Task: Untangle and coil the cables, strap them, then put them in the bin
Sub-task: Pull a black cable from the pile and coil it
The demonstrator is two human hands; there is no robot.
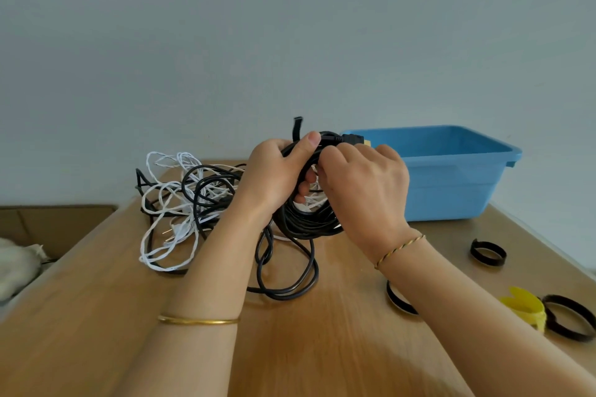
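coil: black, many tight loops, upright above table, plug end on top | left hand: wrapped round coil, thumb on top | right hand: fingers curled onto coil top | strap: black, sticks up behind coil | tangle: white+black, left | bin: blue, right-back

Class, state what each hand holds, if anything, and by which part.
The left hand grips the coiled black cable at the top of its loop, thumb over the strands. The right hand holds the same coil's top, beside the connector.
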